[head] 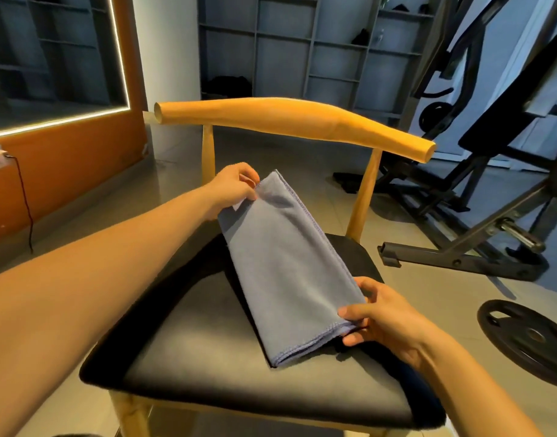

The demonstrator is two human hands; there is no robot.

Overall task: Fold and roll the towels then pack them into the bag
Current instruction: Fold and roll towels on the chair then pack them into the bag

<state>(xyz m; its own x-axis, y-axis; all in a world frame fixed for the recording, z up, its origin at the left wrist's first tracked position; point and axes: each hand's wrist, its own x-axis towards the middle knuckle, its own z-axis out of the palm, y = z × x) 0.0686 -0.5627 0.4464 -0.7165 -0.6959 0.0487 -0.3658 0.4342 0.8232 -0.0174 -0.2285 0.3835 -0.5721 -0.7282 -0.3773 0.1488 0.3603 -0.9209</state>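
Observation:
A grey-blue towel (290, 263), folded into a long narrow strip, lies slanted across the black seat of a wooden chair (189, 367). My left hand (233, 187) pinches the towel's far end, lifted a little off the seat near the chair back. My right hand (381, 313) pinches the near right corner, thumb on top and fingers underneath. A dark piece of fabric shows under the towel's near end. No bag is in view.
The chair's curved wooden backrest (296, 121) runs behind the towel. A weight bench frame (460, 257) and a black weight plate (529, 339) stand on the floor to the right. Grey shelving (302, 52) lines the far wall; an orange mirror frame is on the left.

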